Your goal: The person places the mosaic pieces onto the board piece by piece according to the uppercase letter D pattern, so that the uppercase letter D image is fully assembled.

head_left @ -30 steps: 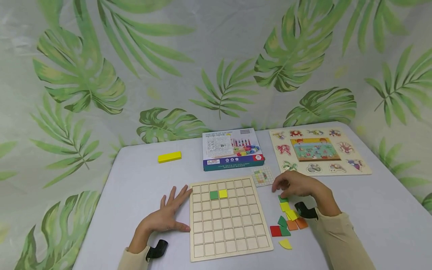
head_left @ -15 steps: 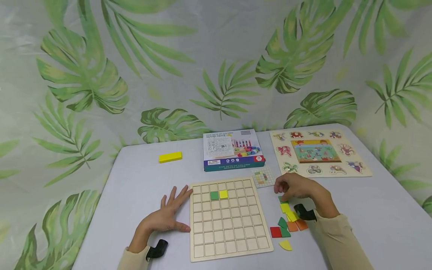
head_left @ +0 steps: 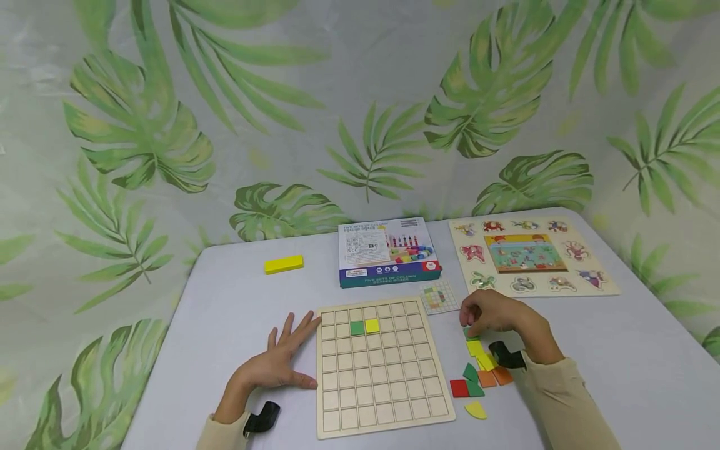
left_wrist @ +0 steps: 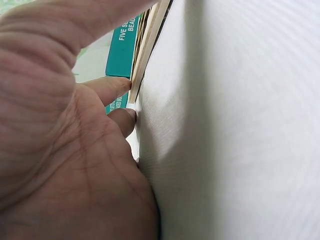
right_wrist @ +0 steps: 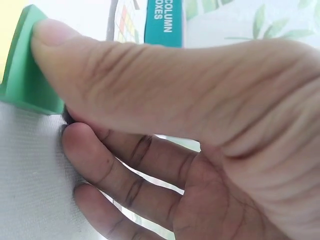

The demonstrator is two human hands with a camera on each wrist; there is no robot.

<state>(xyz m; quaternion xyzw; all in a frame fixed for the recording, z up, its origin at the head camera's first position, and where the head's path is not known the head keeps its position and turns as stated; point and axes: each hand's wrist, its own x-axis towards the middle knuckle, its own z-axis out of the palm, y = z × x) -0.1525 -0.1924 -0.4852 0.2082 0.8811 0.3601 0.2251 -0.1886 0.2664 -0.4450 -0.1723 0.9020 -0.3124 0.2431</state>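
Observation:
My right hand (head_left: 495, 314) pinches a green tile (right_wrist: 32, 70) at the right of the grid board. In the right wrist view the thumb lies on the tile's face; the index fingertip is mostly hidden behind the thumb. My left hand (head_left: 275, 362) is spread, thumb and fingertips touching the left edge of the wooden grid board (head_left: 365, 397). On that board, a green square (head_left: 357, 328) and a yellow square (head_left: 372, 326) sit side by side in the second row. Just below the right hand lie yellow tiles (head_left: 475, 347).
More pieces lie right of the board: orange tiles (head_left: 487, 379), a red square (head_left: 459, 389), green pieces (head_left: 475, 389) and a yellow quarter-round (head_left: 475, 410). Behind stand a pattern card (head_left: 439, 297), a boxed toy (head_left: 388, 253), a sea-animal puzzle (head_left: 585, 275) and a yellow block (head_left: 284, 264).
My right hand has shifted slightly right and down, and its fingers have closed in on the green tile. The left hand stays at the board's edge.

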